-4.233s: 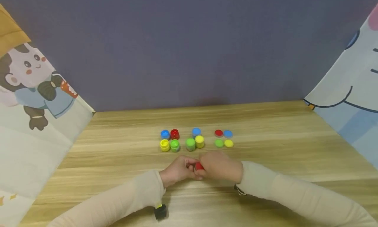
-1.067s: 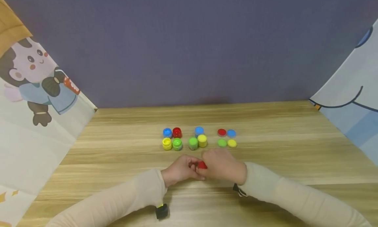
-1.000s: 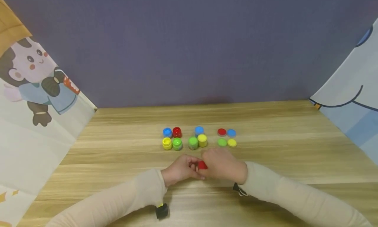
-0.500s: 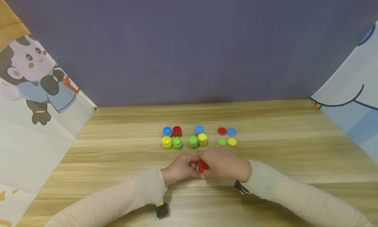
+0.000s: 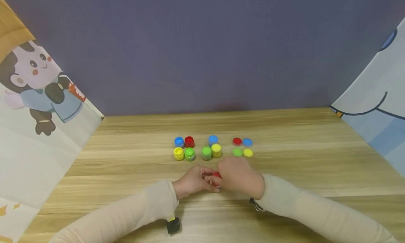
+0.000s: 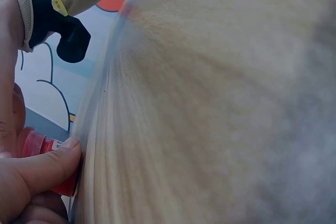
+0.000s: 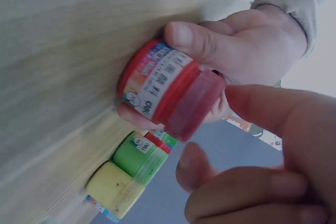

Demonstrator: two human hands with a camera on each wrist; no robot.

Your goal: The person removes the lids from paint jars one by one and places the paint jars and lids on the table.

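Facing a dark wall [image 5: 202, 53] with cartoon panels [image 5: 60, 106] at both sides, working over a wood table [image 5: 133, 208]. Gripping a red jar [image 7: 157, 80] by its body with the left hand [image 5: 193, 181], pressing thumb and fingers on opposite sides; holding it upright, nearer than the other jars, too close to the wood for telling contact. Spreading index and thumb of the right hand [image 5: 238, 174] at the edge of its lid [image 7: 194, 103], not pinching; leaving any light touch impossible to tell. Showing beyond, from left to right: four open jars [image 5: 178, 154], three capped jars [image 5: 216, 150], four loose lids [image 5: 237, 142]. Probably weighing little, being stiff, smooth plastic; likely slipping under a loose hold, hardly risking breakage. Best taking hold low, round the label [image 7: 164, 76], leaving the lid's side free for fingertips.
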